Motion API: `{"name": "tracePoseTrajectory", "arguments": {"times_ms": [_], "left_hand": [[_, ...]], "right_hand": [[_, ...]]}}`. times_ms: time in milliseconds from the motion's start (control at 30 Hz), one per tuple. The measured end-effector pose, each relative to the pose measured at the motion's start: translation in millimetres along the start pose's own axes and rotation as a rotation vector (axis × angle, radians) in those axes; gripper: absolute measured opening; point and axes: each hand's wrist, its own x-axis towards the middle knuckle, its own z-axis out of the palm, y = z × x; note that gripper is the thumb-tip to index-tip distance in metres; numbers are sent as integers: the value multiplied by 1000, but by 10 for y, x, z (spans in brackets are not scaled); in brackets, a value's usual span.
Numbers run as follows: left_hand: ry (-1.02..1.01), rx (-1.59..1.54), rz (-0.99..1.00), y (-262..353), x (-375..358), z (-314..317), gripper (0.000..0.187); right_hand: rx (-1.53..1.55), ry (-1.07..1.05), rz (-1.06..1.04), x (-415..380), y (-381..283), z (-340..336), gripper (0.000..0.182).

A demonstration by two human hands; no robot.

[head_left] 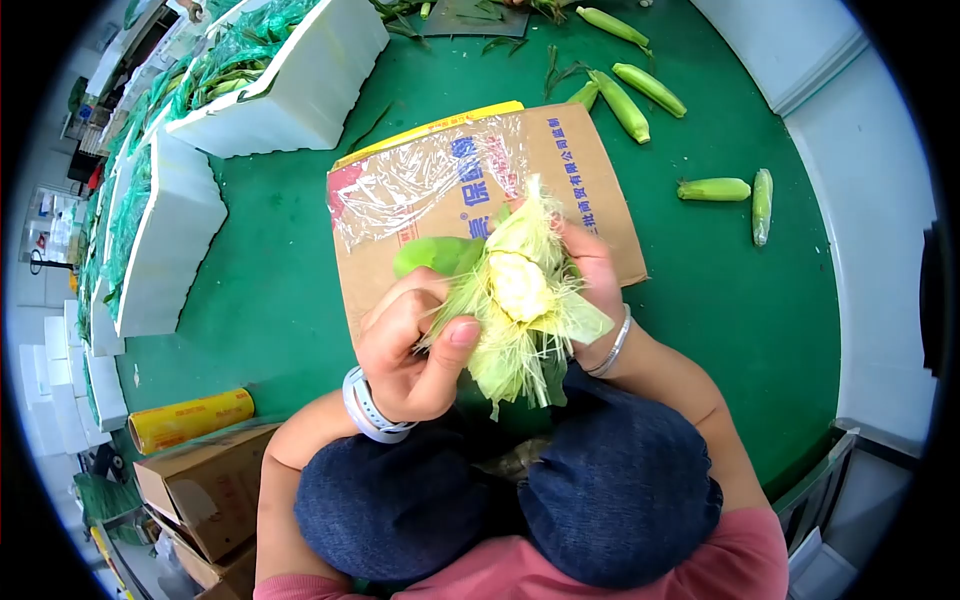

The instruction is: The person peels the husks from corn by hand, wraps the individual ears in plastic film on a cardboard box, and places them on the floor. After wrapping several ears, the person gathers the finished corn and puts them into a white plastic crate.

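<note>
An ear of corn (521,287) is held up over my lap, its pale yellow end facing me and its husk (575,318) peeled back in ragged strips and silk. My left hand (410,345) is closed, with thumb and fingers pinching the husk on the left side. My right hand (594,275) wraps around the ear from the right; some of its fingers are hidden behind the corn. A broad green husk leaf (436,256) sticks out to the left. Beyond the hands lies a flat cardboard box (375,262) with crumpled plastic film on top.
Several ears in green husk, including one ear (620,106), lie on the green table (270,290). A wrapped ear (762,207) lies at the right. White foam boxes (165,235) with green bags stand at left. A yellow roll (192,420) rests near cardboard cartons (215,490).
</note>
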Motion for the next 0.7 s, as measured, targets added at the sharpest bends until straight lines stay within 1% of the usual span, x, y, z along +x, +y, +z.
{"name": "tracePoseTrajectory", "arguments": {"times_ms": [67,100,167,300,367,400,467,500,533,567,600,667,700], "left_hand": [[-33,25,21,9,4,1,19],[-30,21,21,10,2,-3,19],[-67,56,48,12,-5,-17,20],[-89,95,107,22,5,-32,20],[-154,72,197,18,0,-39,20],[-155,72,196,17,0,-32,20],[-147,65,268,13,8,-11,23],[-143,62,305,11,14,-3,24],[-145,61,304,3,15,5,24],[-137,40,347,-9,13,16,24],[-128,18,389,-16,14,27,25],[-145,6,411,-16,33,30,25],[-159,-5,434,-14,40,30,25]], "right_hand": [[-68,111,7,13,45,73,28],[-72,115,6,24,53,68,28],[11,110,33,45,55,29,26],[-19,110,34,49,33,-27,28],[43,39,101,34,6,-35,33],[45,40,101,21,3,-23,33],[49,55,17,-11,1,47,36],[51,55,16,-15,5,103,36],[-11,106,-21,-11,12,168,35],[-73,156,-59,-13,14,197,35],[-71,158,-61,-9,-1,147,35],[141,-232,29,20,-31,51,30],[143,-230,26,-10,-34,63,30]]}}
